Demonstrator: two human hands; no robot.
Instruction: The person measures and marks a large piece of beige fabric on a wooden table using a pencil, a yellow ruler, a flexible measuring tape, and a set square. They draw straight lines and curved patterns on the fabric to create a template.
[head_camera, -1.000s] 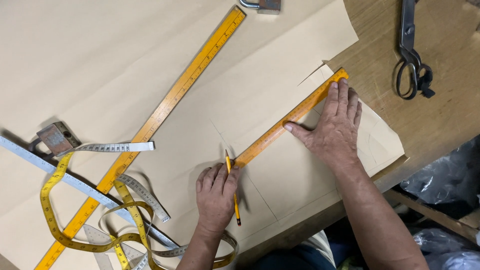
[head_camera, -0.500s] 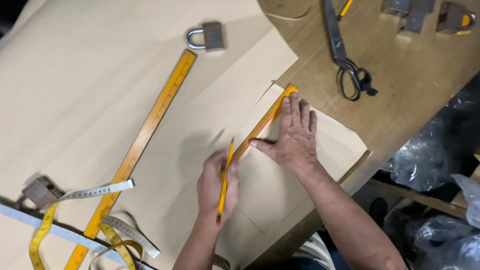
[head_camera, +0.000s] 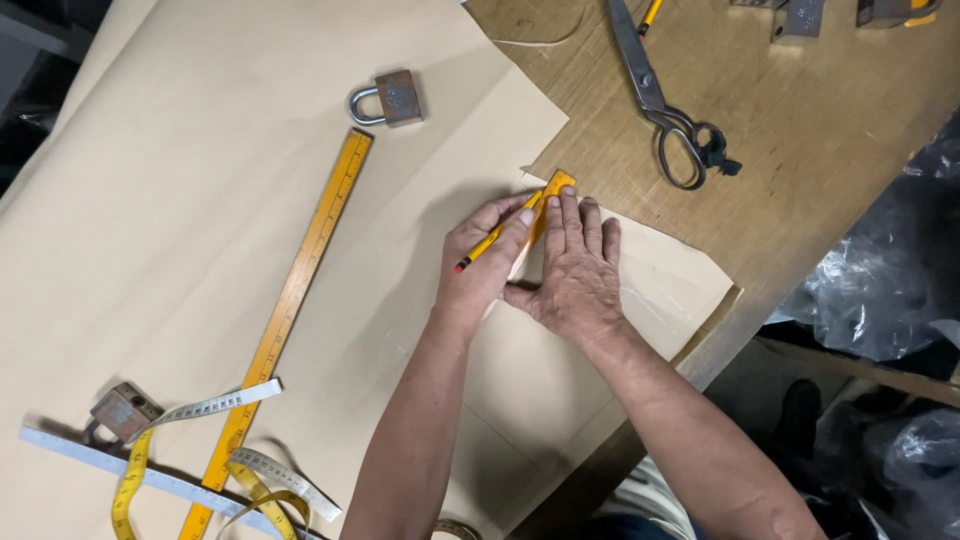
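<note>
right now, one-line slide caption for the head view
Left hand runs a pencil along a short yellow ruler pinned by right hand on tan paper.

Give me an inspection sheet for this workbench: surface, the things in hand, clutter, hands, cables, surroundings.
Surface: wooden table, mostly covered by large tan paper sheets.
Job's things: short yellow ruler lying on the paper, mostly hidden under the hands; yellow pencil against it.
Clutter: long yellow ruler, padlock, scissors, tape measure, steel ruler, a second padlock, metal pieces at the top edge.
Grippers: left hand holds the pencil; right hand presses flat on the short ruler.
Cables: nothing seen.
Surroundings: dark plastic bags beside the table.
</note>
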